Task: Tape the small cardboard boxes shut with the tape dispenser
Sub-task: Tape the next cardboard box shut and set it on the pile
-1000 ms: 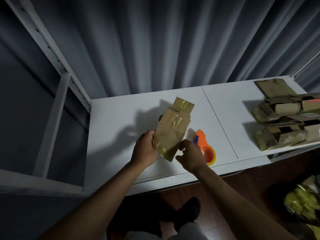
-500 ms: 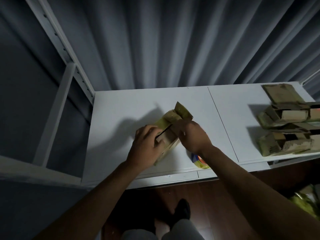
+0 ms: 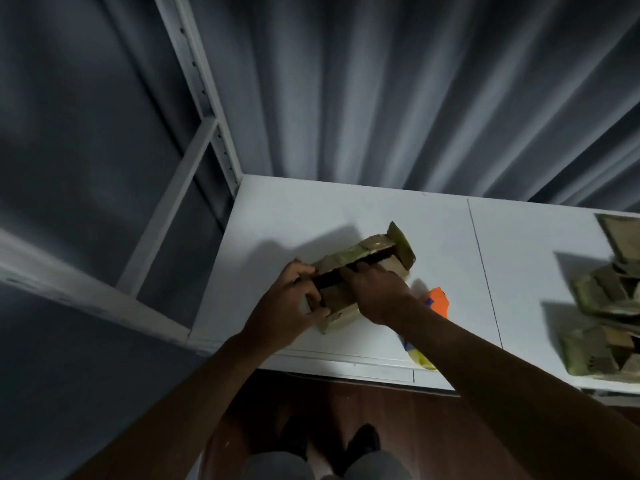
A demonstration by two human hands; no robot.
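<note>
A small brown cardboard box [image 3: 356,271], partly wrapped in glossy yellowish tape, is laid on its side on the white table top [image 3: 311,209], a dark open slot facing up between its flaps — a pose that appears chosen so the flaps can be folded down and the seam offered upward for taping. One flap [image 3: 401,244] is left standing at the far end of the box, beyond both hands.

The near-left end of the box is gripped by the left hand [image 3: 287,306]: the fingers are curled over the top edge and the thumb is hooked round the near face, so the box is steadied against the table. The right hand [image 3: 377,292] is laid over the middle of the box, its fingers fairly straight and reaching across the dark slot, pressing on the cardboard; whether a flap edge is pinched beneath them cannot be told, since the fingertips are blurred.

The orange plastic tape dispenser [image 3: 438,301] with its yellowish roll is left lying on the table just beside and under the right wrist, untouched — close at hand, it seems, for the taping still to be done. Well off to the right of the right hand, a heap of more small cardboard boxes [image 3: 609,306] is piled.
</note>
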